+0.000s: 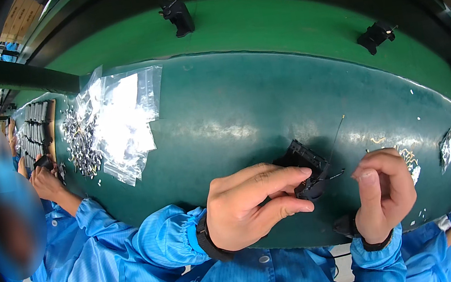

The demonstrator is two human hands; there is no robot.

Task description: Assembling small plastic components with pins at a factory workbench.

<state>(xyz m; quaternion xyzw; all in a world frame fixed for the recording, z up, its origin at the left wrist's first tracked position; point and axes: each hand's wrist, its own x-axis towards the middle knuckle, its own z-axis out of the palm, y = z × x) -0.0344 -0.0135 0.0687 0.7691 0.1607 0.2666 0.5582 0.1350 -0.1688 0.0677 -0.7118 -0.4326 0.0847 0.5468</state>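
Observation:
A black plastic housing [305,158] sits just above or on the green tabletop in front of me. My left hand [246,203] is closed around its left side, index finger and thumb on either side of its near part. Two thin dark wires stick out of the housing toward the right; the longer wire [337,137] ends in a small gold-coloured tip. To the right of the housing, apart from it, my right hand [383,192] is closed, with thumb and index fingertips together. Whatever those fingertips may pinch is too small to make out.
Clear plastic bags [127,117] lie beside a pile of small parts [81,142] at the left. Loose small parts [409,160] and a small bag [449,147] are at the right. Black housings [178,18] stand on the far green strip. Co-workers' hands [49,182] work at the left and right.

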